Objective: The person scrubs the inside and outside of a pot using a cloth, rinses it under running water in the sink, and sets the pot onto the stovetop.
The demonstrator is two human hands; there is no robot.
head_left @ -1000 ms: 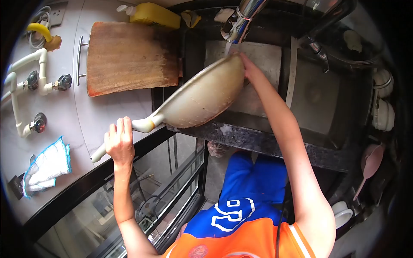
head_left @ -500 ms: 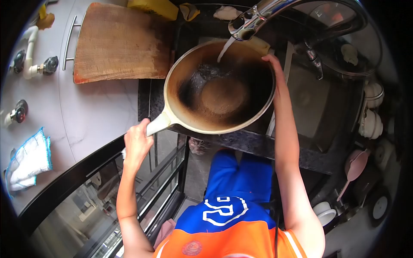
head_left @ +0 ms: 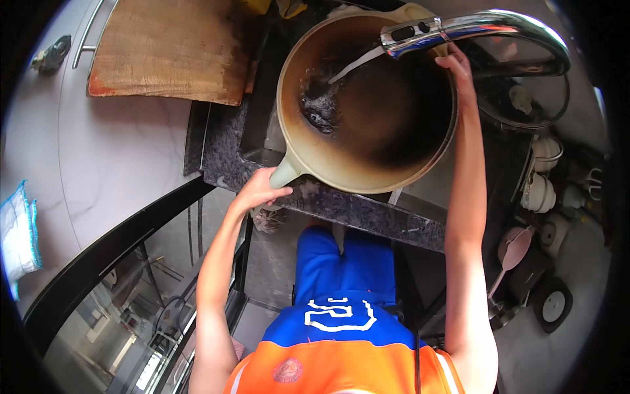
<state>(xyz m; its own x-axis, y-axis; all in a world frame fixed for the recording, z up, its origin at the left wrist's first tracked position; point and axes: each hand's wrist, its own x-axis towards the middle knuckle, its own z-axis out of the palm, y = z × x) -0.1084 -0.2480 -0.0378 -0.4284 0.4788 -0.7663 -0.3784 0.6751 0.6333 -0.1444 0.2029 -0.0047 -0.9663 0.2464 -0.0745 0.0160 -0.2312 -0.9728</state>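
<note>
A large cream-rimmed wok with a browned, blackened inside is held over the sink, tilted. My left hand grips its pale long handle. At the far right side my right hand holds the wok by the rim near the small helper handle, its fingers partly hidden behind the tap. Water runs from the chrome faucet into the wok and pools at the left of its inside.
A wooden cutting board leans at the upper left. A glass lid lies behind the right side of the sink. White bowls and a pink ladle stand to the right. A white cloth lies at the far left.
The wok has come closer and higher in view and shifted right, and its tilt has changed. The water pool now sits farther left inside it. Both hands keep their hold.
</note>
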